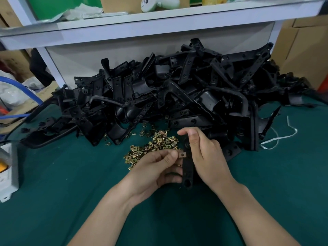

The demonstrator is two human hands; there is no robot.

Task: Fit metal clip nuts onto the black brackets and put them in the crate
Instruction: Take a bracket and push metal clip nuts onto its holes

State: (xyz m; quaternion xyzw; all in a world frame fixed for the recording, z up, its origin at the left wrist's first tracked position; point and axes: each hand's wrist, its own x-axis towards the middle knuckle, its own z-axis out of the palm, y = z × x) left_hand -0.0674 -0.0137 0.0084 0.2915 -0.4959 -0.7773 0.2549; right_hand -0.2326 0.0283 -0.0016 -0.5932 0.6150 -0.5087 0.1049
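Note:
A black bracket (187, 167) stands nearly upright between my hands above the green table. My right hand (205, 155) grips it from the right, thumb up near its top. My left hand (159, 167) pinches a brass-coloured clip nut (182, 154) against the bracket's left edge, with the lower fingers curled behind the bracket. Just beyond my hands lies a loose heap of clip nuts (154, 146). A big pile of black brackets (168, 96) fills the back of the table. No crate is in view.
The green table mat (62, 174) stretches out to the left and front. A grey-white box (8, 171) sits at the left edge. A white string (278, 137) lies right of the pile. Cardboard boxes (301, 50) and a white shelf (159, 20) stand behind.

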